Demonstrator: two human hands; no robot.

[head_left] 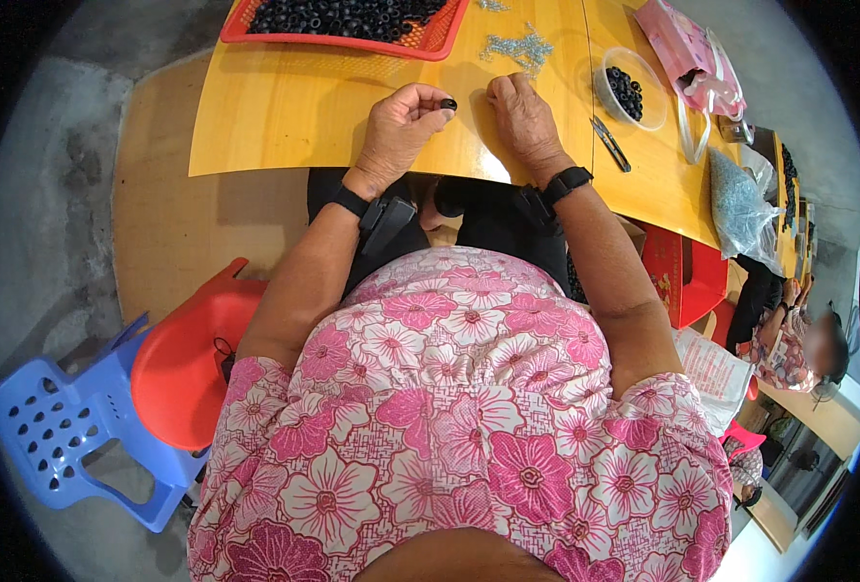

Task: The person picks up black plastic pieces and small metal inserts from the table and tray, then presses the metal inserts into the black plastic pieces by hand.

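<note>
Between the thumb and forefinger of my left hand (403, 128) is a small black ring-shaped part (447, 104), held above the near side of the yellow table (285, 121). My right hand (527, 118) rests on the tabletop a little to the right, its fingers curled and pressed together. Whatever those fingertips hold, if anything, is hidden. Just beyond it lies a loose pile of small shiny clear or silvery pieces (522, 48). A red plastic basket (343, 42) full of similar black parts (338, 17) stands past my left hand.
Right of my right hand are a clear round tub (655, 118) of black parts and a utility knife (611, 145). Farther right lie a pink bag (687, 48) and a plastic bag of silvery pieces (738, 206). Blue (52, 427) and red (183, 369) plastic seats stand left. Another person (784, 339) sits right.
</note>
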